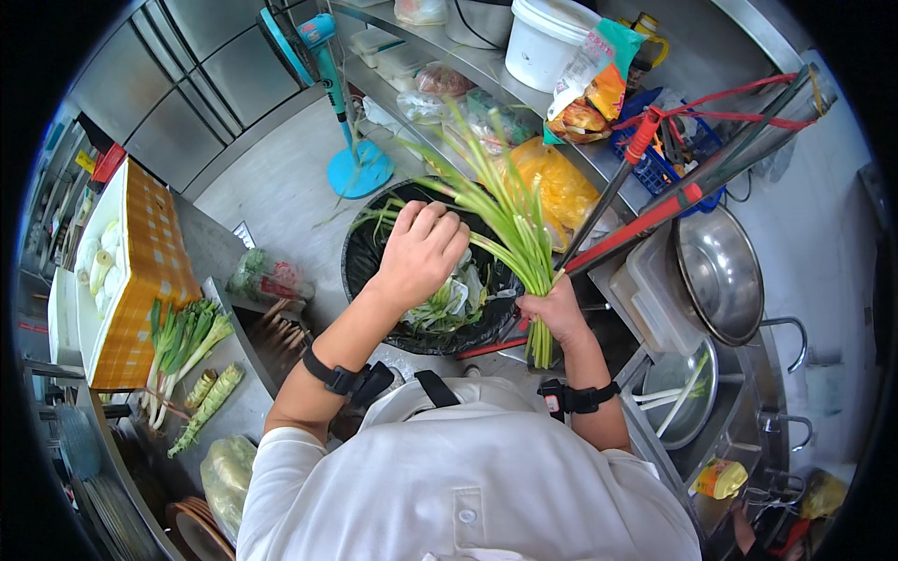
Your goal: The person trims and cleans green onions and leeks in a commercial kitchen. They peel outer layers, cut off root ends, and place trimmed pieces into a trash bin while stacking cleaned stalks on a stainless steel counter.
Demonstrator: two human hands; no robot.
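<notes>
A bunch of long, thin green vegetable stalks (515, 242) fans out over a round bin (354, 322) lined with a black plastic bag. Low on the bunch, my right hand (558, 308) grips the stalks, and their cut ends stick out beneath my fist. My left hand (424, 245) is curled on some outer stalks near their leafy ends; its fingertips are partly hidden. Wispy leaf ends show beyond those fingers. Inside the bin lie leafy scraps and pale plastic (449, 301).
Leeks (179, 343) and a lettuce stem (207, 410) lie on the left counter beside a foam box (151, 273). A blue fan (358, 168) stands ahead. Red-wrapped poles (631, 228) lean close by my right hand. Sinks (729, 421) holding a metal basin (680, 393) are at right.
</notes>
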